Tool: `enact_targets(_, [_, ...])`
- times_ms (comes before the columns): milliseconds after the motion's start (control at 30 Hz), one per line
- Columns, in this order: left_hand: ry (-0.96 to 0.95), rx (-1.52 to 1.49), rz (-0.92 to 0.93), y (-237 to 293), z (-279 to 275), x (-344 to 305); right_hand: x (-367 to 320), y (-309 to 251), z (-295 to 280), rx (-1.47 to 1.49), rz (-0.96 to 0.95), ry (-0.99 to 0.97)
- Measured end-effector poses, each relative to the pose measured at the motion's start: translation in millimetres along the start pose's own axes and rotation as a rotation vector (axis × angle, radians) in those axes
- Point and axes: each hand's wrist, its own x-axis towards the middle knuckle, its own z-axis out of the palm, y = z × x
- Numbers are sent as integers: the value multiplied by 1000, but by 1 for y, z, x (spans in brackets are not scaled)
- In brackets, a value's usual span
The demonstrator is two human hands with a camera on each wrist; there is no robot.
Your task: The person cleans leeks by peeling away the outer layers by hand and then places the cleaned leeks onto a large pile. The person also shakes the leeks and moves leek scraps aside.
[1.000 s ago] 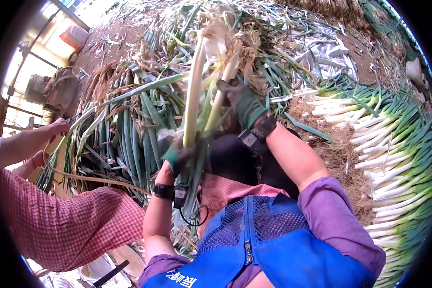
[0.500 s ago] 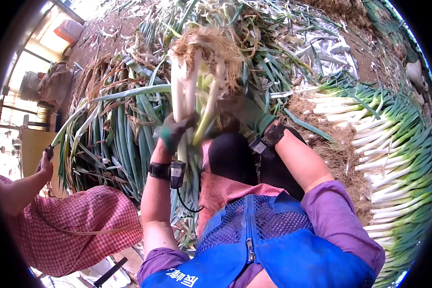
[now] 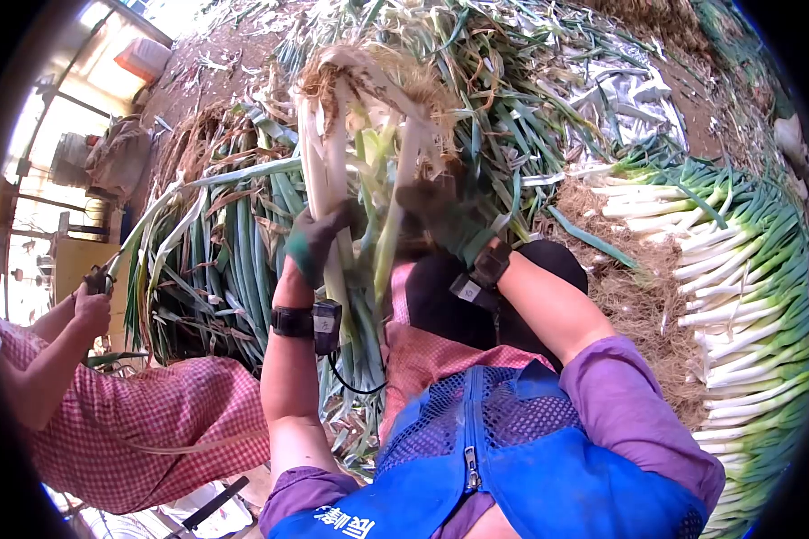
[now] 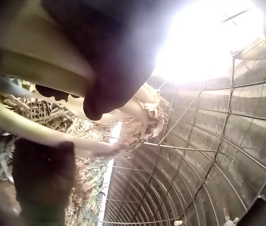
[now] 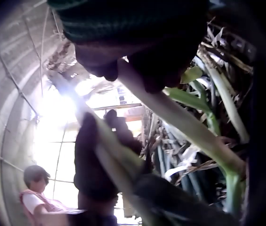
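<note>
Toward eleven o'clock in the head view, we hold rooted green onions [image 3: 314, 162]: our left hand [image 3: 319, 238] curls closed around several, our right hand [image 3: 445, 216] grips another. A row of onions [image 3: 728, 301] lies at three.

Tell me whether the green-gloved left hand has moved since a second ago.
Yes: the left hand has moved forward, up the head view, judged against the row of white-stemmed green leeks.

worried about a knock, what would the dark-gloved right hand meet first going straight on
Past the long, pale leek stalk the right hand grips, likely the yellow-green leek stem; depth is unclear.
</note>
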Motion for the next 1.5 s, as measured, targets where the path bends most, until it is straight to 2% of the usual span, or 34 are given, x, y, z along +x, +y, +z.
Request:
enact_targets(33, [1, -18, -1, -1, 1, -1, -2, -9, 2, -11, -19, 18])
enact_targets(100, [-9, -49, -2, -5, 6, -6, -4, -33, 0, -3, -22, -89])
enact_targets(200, [-173, 72, -54, 7, 11, -21, -23, -72, 23, -236, -70, -17])
enact_targets(233, [-150, 73, -30, 8, 12, -25, -26, -77, 22, -189, -70, -74])
enact_targets(333, [-126, 15, 32, 8, 16, -35, -36, -87, 17, -609, -427, -199])
enact_targets(400, [-186, -103, 58, 0, 13, -42, -43, -94, 15, -1050, -805, -178])
enact_targets(433, [-288, -174, 73, -3, 9, -45, -47, -97, 14, -1308, -1016, -155])
enact_targets(500, [-324, -25, 51, -1, 7, -53, -61, -100, 1, -1000, -955, -242])
enact_targets(567, [-321, 80, 43, 23, 22, -73, -72, -108, -21, -1033, -989, -167])
enact_targets(600, [-347, 62, 30, 24, 22, -78, -76, -113, -32, -1210, -1050, -45])
enact_targets(667, [-398, 23, 8, 26, 23, -84, -81, -118, -40, -1255, -983, 13])
enact_targets(733, [-537, -18, -42, 31, 35, -87, -87, -113, -41, -1016, -771, -96])
enact_targets(800, [-635, 27, -118, 37, 49, -89, -84, -112, -33, -876, -680, -135])
enact_targets(833, [-536, 65, -124, 31, 56, -91, -81, -111, -29, -835, -661, -139])
enact_targets(867, [-570, 173, -177, 35, 59, -90, -77, -110, -24, -800, -642, -137])
enact_targets(933, [-572, 318, -161, 41, 70, -95, -69, -108, -17, -758, -603, -129])
enact_targets(1033, [-583, 225, -83, 27, 63, -96, -57, -116, -22, -774, -584, -96])
enact_targets(1133, [-597, 27, -213, 27, 59, -96, -36, -147, -63, -927, -627, 79])
enact_targets(1233, [-408, 82, -261, -3, 33, -96, 3, -210, -152, -1188, -620, 480])
enact_targets(1333, [-393, 145, -129, -18, 13, -109, 17, -284, -235, -1352, -532, 706])
enact_targets(1400, [-379, -51, -220, -14, 11, -107, 11, -299, -242, -1343, -345, 583])
enact_targets(1467, [-363, 54, -128, -33, -1, -82, -18, -287, -170, -1174, -79, 466])
enact_targets(1500, [-356, 74, -94, -30, 6, -75, -12, -265, -164, -1555, -190, 321])
